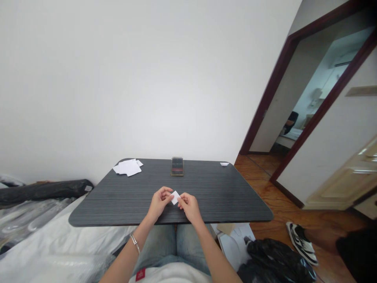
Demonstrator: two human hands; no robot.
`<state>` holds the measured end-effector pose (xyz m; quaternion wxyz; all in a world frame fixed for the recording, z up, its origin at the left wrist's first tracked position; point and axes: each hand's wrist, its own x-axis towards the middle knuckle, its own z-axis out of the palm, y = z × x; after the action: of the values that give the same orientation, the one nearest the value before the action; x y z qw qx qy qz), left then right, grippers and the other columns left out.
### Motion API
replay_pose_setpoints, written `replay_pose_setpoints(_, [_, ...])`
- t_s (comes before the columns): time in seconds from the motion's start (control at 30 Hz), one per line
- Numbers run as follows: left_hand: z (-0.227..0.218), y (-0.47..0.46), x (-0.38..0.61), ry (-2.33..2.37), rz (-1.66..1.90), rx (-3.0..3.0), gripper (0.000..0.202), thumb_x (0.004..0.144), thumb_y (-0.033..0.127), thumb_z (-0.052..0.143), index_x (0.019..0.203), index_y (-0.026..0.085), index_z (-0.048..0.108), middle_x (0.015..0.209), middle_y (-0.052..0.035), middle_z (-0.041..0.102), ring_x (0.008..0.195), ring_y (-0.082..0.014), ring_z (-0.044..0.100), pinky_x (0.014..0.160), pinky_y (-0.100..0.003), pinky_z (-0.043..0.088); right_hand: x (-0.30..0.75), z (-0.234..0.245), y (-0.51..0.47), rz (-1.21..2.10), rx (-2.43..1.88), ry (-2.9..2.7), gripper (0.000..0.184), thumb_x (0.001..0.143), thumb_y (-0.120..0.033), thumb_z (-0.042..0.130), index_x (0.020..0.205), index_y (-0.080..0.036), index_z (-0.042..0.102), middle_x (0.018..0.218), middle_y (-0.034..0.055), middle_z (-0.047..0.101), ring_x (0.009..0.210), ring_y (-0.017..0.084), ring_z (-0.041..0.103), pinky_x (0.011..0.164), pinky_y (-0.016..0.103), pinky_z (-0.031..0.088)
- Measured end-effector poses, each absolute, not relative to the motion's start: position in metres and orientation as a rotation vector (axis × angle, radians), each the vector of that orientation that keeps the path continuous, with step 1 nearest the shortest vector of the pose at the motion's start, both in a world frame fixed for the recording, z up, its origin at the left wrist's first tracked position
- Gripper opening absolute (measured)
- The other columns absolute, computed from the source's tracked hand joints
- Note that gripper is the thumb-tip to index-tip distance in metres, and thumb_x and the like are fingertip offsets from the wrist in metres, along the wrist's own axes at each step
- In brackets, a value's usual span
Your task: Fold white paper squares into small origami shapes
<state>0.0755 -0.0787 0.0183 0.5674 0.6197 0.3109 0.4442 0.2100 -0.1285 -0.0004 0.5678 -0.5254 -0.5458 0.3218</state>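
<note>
Head view, looking forward and down. The left hand (160,202) and the right hand (188,206) are both in a narrow pinch above the middle of the near table edge. Their fingertips hold a small white paper square (175,197) upright between them, at its left and right edges.

The hands work over a dark grey wood-grain table (224,196) with rounded corners. 3 items stand or lie along its far edge:
- A loose stack of white paper sheets (127,168) at the far left corner.
- A small upright rectangular object (177,166) at far centre, its surface too blurred to identify.
- A small white paper scrap (224,164) at the far right corner.

Nothing stands between the hands and these items. A silver chain bracelet (135,243) circles the left wrist. Light blue jeans (156,247) lie below the table edge.

To the left of the table are a long black roll (44,192) and white plastic sheeting (59,236). To the right, a black plastic bag (273,261) and white paper packaging (235,245) sit just below the table edge. A black-and-white sneaker (302,243) rests on the brown wooden floor (282,204), near a dark red door frame (266,94).
</note>
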Motion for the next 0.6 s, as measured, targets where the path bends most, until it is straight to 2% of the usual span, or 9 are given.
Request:
replay_pose_setpoints(0.17, [0.0192, -0.0805, 0.0766, 0.694, 0.913, 1.585, 0.026, 0.064, 0.027, 0.062, 0.085, 0.013, 0.053, 0.054, 0.0042, 0.052, 0.05, -0.0085, 0.048, 0.052, -0.019, 0.036, 0.211, 0.0041, -0.1301, 0.727, -1.195, -1.153, 0.019, 0.072, -0.031, 0.052, 0.06, -0.016, 0.054, 0.045, -0.0043, 0.048, 0.039, 0.008, 0.04, 0.039, 0.018, 0.03])
replay_pose_setpoints(0.3, [0.0199, -0.0818, 0.077, 0.692, 0.826, 1.71, 0.028, 0.062, 0.026, 0.063, 0.085, 0.012, 0.056, 0.048, 0.0074, 0.043, 0.044, -0.0063, 0.039, 0.047, -0.018, 0.03, 0.2113, 0.0044, -0.1301, 0.719, -1.156, -1.115, 0.02, 0.07, -0.032, 0.053, 0.059, -0.016, 0.053, 0.049, -0.0036, 0.05, 0.045, 0.01, 0.043, 0.044, 0.02, 0.032])
replay_pose_setpoints(0.43, [0.02, -0.0828, 0.0775, 0.719, 0.79, 1.763, 0.019, 0.062, 0.029, 0.063, 0.066, 0.012, 0.057, 0.046, 0.0065, 0.044, 0.043, -0.0066, 0.038, 0.046, -0.018, 0.028, 0.2119, 0.0021, -0.1295, 0.731, -1.147, -1.113, 0.02, 0.071, -0.03, 0.053, 0.058, -0.015, 0.054, 0.05, -0.0036, 0.05, 0.046, 0.01, 0.042, 0.046, 0.02, 0.032])
replay_pose_setpoints(0.5, [0.0199, -0.0834, 0.0775, 0.721, 0.778, 1.762, 0.022, 0.063, 0.032, 0.061, 0.057, 0.012, 0.054, 0.046, 0.005, 0.048, 0.043, -0.0072, 0.039, 0.047, -0.019, 0.028, 0.2121, 0.0017, -0.1297, 0.747, -1.131, -1.103, 0.02, 0.071, -0.031, 0.052, 0.059, -0.015, 0.054, 0.05, -0.0036, 0.05, 0.046, 0.01, 0.042, 0.046, 0.02, 0.031])
replay_pose_setpoints(0.6, [0.0197, -0.0837, 0.0771, 0.7, 0.771, 1.746, 0.026, 0.068, 0.035, 0.056, 0.056, 0.013, 0.053, 0.05, 0.0018, 0.055, 0.046, -0.0088, 0.043, 0.048, -0.019, 0.03, 0.2116, 0.003, -0.1306, 0.773, -1.107, -1.09, 0.02, 0.072, -0.031, 0.052, 0.059, -0.015, 0.053, 0.05, -0.0036, 0.049, 0.045, 0.009, 0.041, 0.046, 0.02, 0.031])
